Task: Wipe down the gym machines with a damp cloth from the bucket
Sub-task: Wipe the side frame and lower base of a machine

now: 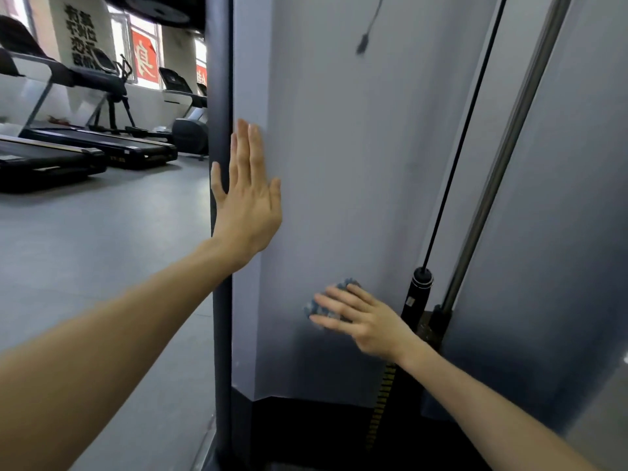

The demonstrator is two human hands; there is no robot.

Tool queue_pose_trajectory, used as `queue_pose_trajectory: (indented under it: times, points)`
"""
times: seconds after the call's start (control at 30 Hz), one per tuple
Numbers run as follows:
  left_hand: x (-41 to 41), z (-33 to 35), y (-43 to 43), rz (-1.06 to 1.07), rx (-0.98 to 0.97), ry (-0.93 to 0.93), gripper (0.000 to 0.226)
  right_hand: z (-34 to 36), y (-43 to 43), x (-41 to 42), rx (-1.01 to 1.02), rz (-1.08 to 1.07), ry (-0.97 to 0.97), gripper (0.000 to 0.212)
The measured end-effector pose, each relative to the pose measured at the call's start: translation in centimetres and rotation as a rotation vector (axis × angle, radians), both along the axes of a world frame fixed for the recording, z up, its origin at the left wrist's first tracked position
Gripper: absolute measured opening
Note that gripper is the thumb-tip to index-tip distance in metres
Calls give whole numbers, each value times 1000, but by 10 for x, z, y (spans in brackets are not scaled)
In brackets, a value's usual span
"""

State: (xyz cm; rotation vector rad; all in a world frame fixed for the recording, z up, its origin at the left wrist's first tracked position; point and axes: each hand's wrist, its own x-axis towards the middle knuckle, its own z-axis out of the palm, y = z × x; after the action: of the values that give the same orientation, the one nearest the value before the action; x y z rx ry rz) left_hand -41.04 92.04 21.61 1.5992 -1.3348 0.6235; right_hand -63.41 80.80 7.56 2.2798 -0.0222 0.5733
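From the head camera, your left hand [246,195] lies flat on the grey panel [339,147] of the machine. Its fingers are straight and close together, pointing up. The thumb is spread to the left and reaches across the dark post [221,96] that runs along the panel's left edge.

Your right hand [368,322] is lower and to the right, also on the panel. Its fingers are straight and slightly fanned, pointing up and left, and they press the cloth [347,284] flat against the grey surface. The cloth is blue-grey and mostly hidden under the fingers; it shows only past the fingertips and on the left between them. The hand and cloth are a little blurred. Neither hand is curled round anything, and the two are well apart.

Just right of your right hand, a thin black cable [458,147] runs down to a black fitting [422,283]. A steel rod [503,164] slants beside it, further right. Below your right wrist stands a black stack with yellow marks [382,399]; I cannot read them.

Far left, across the grey floor [102,232], treadmills [85,147] stand in a row below windows with a red sign [144,59].
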Motion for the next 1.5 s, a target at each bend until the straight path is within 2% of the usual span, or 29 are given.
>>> queue_pose_trajectory:
  times: [0.1,0.2,0.27,0.4,0.47,0.53,0.57,0.7,0.77,0.83,0.93,0.97,1.0,1.07,1.17,1.23,1.27,1.4,1.5]
  points:
    - [-4,-7,-7,-14,-99,11,67,-32,-5,-11,-76,45,262,41]
    - [-4,-12,-18,-50,-203,20,63,-21,-7,-10,-106,88,350,43]
    - [-3,-13,-25,-53,-273,25,61,12,-8,-2,-101,114,218,44]
    - [-1,-17,-34,-37,-360,14,56,97,-2,15,-54,67,-299,43]
    - [0,-19,-36,-44,-371,7,54,110,7,29,37,27,-516,44]
    - [0,-20,-37,-44,-390,7,53,88,14,47,92,20,-572,43]
    - [1,-20,-37,-47,-400,8,53,68,15,54,78,39,-502,41]
    - [1,-21,-37,-67,-416,9,52,12,11,51,-164,164,121,35]
    - [2,-21,-37,-69,-425,6,52,27,7,47,-232,205,225,34]
    - [2,-22,-38,-70,-435,9,52,60,0,46,-243,208,60,37]
    - [2,-22,-38,-88,-441,11,52,101,-1,47,-104,97,-449,38]
    - [2,-22,-38,-92,-443,15,52,99,1,50,-49,89,-548,44]
    - [1,-22,-38,-92,-445,18,51,86,5,53,-6,95,-560,48]
    - [1,-22,-37,-85,-449,23,51,43,11,63,11,145,-356,43]
    - [2,-22,-39,-82,-455,16,51,0,16,66,-69,214,138,33]
    - [2,-23,-39,-83,-462,17,51,9,14,65,-96,251,216,34]
    - [2,-23,-39,-80,-463,19,51,21,12,65,-90,255,151,36]
    - [1,-22,-39,-79,-463,17,50,63,10,58,-6,137,-320,42]
    - [0,-22,-39,-75,-468,16,50,49,14,62,33,102,-360,58]
